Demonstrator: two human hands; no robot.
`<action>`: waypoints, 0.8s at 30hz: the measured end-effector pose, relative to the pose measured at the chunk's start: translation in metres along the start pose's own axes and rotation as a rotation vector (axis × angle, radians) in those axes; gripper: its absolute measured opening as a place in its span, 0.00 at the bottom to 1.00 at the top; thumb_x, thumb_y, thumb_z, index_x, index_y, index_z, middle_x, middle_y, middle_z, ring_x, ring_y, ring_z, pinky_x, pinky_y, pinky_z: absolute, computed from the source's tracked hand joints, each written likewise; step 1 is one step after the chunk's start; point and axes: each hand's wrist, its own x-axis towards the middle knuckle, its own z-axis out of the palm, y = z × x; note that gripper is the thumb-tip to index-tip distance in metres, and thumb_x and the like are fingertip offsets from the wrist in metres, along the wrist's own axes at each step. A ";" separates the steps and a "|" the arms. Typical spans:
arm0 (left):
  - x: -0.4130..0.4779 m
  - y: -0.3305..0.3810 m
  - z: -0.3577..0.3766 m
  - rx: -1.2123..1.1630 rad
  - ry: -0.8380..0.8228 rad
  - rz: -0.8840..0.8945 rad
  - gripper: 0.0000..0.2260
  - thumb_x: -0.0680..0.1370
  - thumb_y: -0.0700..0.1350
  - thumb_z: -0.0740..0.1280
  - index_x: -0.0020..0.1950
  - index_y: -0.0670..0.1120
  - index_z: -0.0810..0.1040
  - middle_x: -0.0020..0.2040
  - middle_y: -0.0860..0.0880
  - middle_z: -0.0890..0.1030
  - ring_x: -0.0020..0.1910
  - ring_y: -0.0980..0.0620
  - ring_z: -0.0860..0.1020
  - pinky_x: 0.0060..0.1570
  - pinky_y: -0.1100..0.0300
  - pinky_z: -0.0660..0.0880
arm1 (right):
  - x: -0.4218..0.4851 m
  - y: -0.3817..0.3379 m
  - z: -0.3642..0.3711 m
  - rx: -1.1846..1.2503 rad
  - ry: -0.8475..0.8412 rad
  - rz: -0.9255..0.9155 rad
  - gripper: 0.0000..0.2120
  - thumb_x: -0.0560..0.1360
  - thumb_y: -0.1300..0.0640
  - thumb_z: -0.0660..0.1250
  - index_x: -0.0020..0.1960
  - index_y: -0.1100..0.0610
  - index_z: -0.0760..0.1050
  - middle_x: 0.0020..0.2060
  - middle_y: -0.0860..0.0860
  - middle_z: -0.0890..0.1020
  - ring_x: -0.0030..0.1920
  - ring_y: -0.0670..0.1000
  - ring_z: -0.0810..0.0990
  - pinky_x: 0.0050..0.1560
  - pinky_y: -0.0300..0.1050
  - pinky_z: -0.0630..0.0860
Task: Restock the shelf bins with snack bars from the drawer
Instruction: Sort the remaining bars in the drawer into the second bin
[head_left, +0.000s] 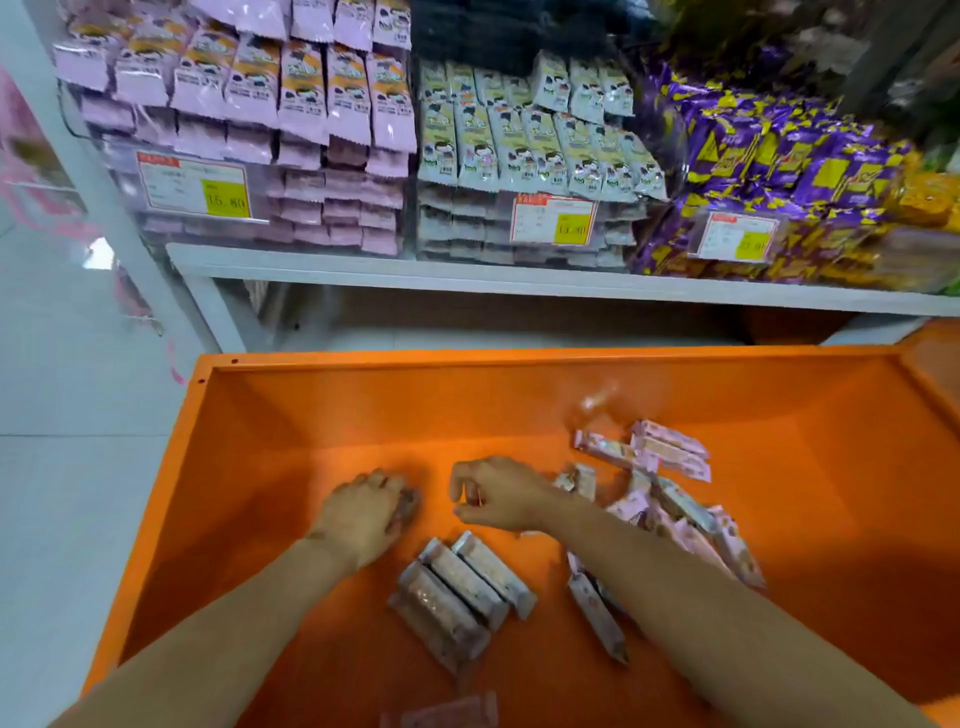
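Observation:
An open orange drawer (270, 415) fills the lower half of the head view. Pink-wrapped snack bars (670, 452) lie scattered at its right side, and a tidy row of bars (462, 587) lies in the middle. My left hand (363, 514) is down on the drawer floor, fingers curled over a few bars (408, 506). My right hand (498, 493) hovers beside it with fingers loosely curled and nothing visible in them. Above, clear shelf bins hold pink packs (291, 93), pale green packs (530, 145) and purple packs (769, 156).
A white shelf board (467, 278) runs under the bins, with price tags (195, 184) on their fronts. Pale floor tiles (67, 467) lie left of the drawer. One more bar (447, 712) lies at the drawer's near edge.

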 end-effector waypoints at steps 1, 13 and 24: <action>0.001 -0.001 0.005 0.011 -0.036 -0.032 0.18 0.81 0.54 0.59 0.68 0.47 0.67 0.64 0.46 0.73 0.64 0.45 0.73 0.60 0.53 0.71 | -0.001 0.003 0.011 -0.012 -0.089 0.031 0.12 0.78 0.53 0.67 0.59 0.57 0.74 0.47 0.56 0.81 0.47 0.57 0.78 0.40 0.47 0.67; 0.010 -0.003 0.041 -0.165 -0.073 -0.172 0.24 0.78 0.47 0.66 0.71 0.48 0.62 0.64 0.45 0.72 0.63 0.44 0.74 0.60 0.53 0.71 | 0.005 0.018 0.054 0.016 -0.308 0.211 0.26 0.75 0.51 0.72 0.65 0.60 0.64 0.36 0.47 0.65 0.40 0.53 0.69 0.31 0.44 0.62; 0.019 -0.017 0.043 -0.661 -0.049 -0.395 0.23 0.75 0.48 0.73 0.66 0.47 0.68 0.57 0.45 0.81 0.55 0.43 0.79 0.47 0.56 0.72 | 0.032 0.025 0.048 0.136 -0.006 0.289 0.16 0.77 0.56 0.68 0.60 0.59 0.68 0.51 0.58 0.78 0.46 0.60 0.79 0.39 0.50 0.72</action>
